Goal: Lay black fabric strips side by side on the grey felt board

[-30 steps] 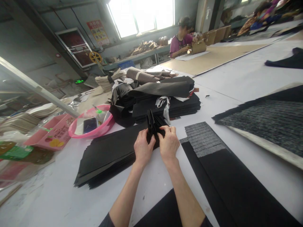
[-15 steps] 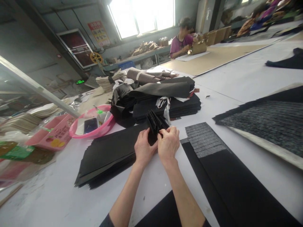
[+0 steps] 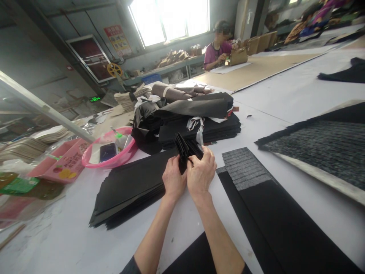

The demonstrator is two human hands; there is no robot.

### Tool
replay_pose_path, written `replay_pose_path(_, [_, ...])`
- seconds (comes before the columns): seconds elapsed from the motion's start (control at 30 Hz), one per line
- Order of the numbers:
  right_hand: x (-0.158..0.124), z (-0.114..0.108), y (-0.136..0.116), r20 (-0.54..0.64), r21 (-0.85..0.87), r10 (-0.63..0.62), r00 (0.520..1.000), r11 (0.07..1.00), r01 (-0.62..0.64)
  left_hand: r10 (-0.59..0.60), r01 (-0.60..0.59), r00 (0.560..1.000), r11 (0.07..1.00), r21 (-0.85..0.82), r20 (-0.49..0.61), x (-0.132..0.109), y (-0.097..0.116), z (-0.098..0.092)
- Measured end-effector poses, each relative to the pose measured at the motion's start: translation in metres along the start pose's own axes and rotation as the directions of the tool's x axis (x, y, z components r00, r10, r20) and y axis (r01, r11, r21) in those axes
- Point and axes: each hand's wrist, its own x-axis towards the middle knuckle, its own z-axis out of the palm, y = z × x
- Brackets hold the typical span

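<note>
Between my hands stands a small bundle of black pieces (image 3: 182, 146), fanned apart at its top edge; leather or fabric, I cannot tell which. My left hand (image 3: 173, 177) is closed on the bundle's left side. On its right side my right hand (image 3: 201, 171) grips it, the thumb and index finger at the spread edges. My fingers hide the lower part of the bundle. A flat stack of black sheets (image 3: 131, 182) lies just left of my left hand. To the right lie long black strips (image 3: 273, 213) with a grey textured piece (image 3: 245, 167) on their far end.
Beyond my hands sits a pile of black sheets (image 3: 222, 127) tied with white strips, under dark rolls (image 3: 196, 108). At left are a pink basin (image 3: 125, 154) holding a phone (image 3: 108, 152) and a pink box (image 3: 68, 163). A co-worker (image 3: 212, 57) sits across the table (image 3: 71, 243).
My right hand's fingers have shifted slightly at the bundle's edge, and the index finger is raised more. The bundle's top folds stand a little more spread. Both hands stay in place.
</note>
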Motion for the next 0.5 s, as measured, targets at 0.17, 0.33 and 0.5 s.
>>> replay_pose_path(0.17, [-0.001, 0.002, -0.004, 0.026, 0.090, -0.040, 0.999, 0.995, 0.038, -0.027, 0.026, 1.000, 0.997, -0.073, -0.009, 0.000, -0.003, -0.002])
replay_pose_path(0.33, [-0.003, 0.001, -0.012, 0.064, 0.145, -0.099, 0.993, 0.985, 0.089, -0.094, 0.095, 0.996, 0.987, -0.126, 0.013, 0.000, -0.001, -0.006])
replay_pose_path(0.5, [-0.002, 0.003, -0.012, 0.113, 0.178, -0.142, 0.983, 0.977, 0.121, -0.193, 0.189, 0.981, 0.977, -0.098, -0.031, 0.003, 0.005, -0.005])
